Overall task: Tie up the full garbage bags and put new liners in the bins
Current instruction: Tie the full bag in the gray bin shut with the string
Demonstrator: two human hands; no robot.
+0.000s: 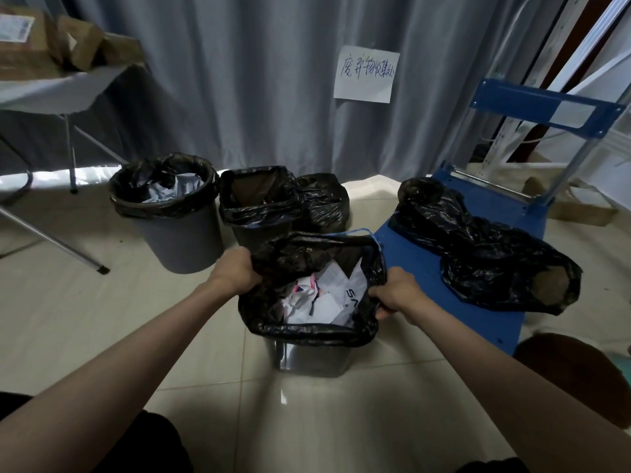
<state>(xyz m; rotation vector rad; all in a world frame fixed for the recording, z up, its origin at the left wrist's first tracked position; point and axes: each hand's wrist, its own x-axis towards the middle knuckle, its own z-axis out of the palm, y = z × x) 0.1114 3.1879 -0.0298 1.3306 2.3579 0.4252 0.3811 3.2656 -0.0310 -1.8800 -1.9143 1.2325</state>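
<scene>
A grey bin (309, 360) stands on the floor in front of me, lined with a black garbage bag (307, 331) full of crumpled white paper (324, 298). My left hand (235, 269) grips the bag's rim on the left side, lifted off the bin's edge. My right hand (392, 295) grips the rim on the right side. A blue drawstring (362, 232) shows along the bag's far edge. Behind stand a round grey bin (181, 240) with a black liner and paper, and a dark square bin (259, 230) with a black liner.
A tied black bag (324, 203) sits behind the square bin. Loose black bags (478, 247) lie on a blue hand cart (478, 322) at the right. A folding table (51, 90) with cardboard boxes stands at the left; a grey curtain with a paper sign (367, 75) hangs behind.
</scene>
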